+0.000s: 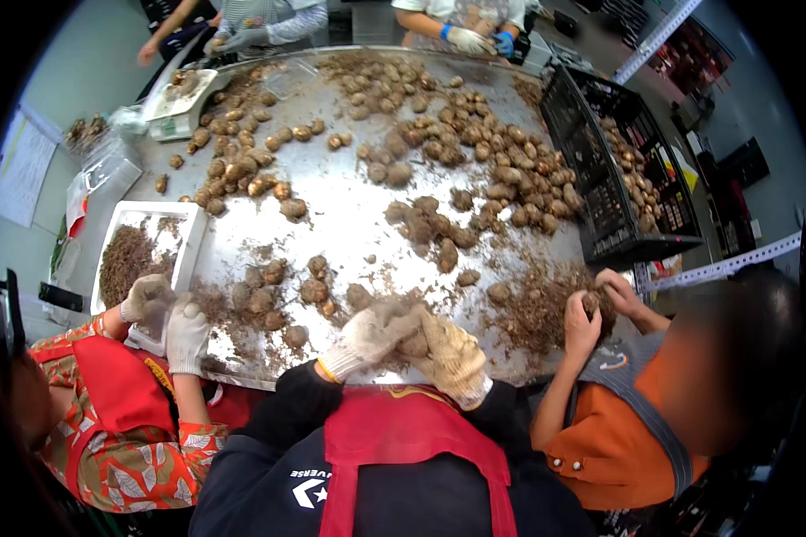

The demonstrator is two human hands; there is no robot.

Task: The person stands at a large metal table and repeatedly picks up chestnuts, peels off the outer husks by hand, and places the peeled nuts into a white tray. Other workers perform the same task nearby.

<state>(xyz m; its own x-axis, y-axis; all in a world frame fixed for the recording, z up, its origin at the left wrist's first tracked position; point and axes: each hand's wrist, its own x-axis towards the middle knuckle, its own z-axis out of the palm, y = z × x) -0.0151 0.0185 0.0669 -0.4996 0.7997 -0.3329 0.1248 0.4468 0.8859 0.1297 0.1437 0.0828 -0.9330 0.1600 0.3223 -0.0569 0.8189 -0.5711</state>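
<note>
At the near edge of the metal table, my left hand (365, 340) and my right hand (454, 356), both in cream knitted gloves, come together. Between them they grip a brown taro corm (413, 345), mostly covered by the fingers. Loose root fibres lie just beneath. Another taro (359, 296) rests right behind my left hand. Beyond it sits a small clump of rough taro corms (313, 291), and farther left a looser group (261, 295). A cluster of dark, hairy corms (430, 228) lies ahead of my hands.
Co-workers stand on both sides and across the metal table (331, 197). A white tray (197, 234) of root scraps is at the left, a scale (177, 115) behind it. At the right, a black crate (591, 192) holds corms; a fibre heap (537, 309) lies nearer.
</note>
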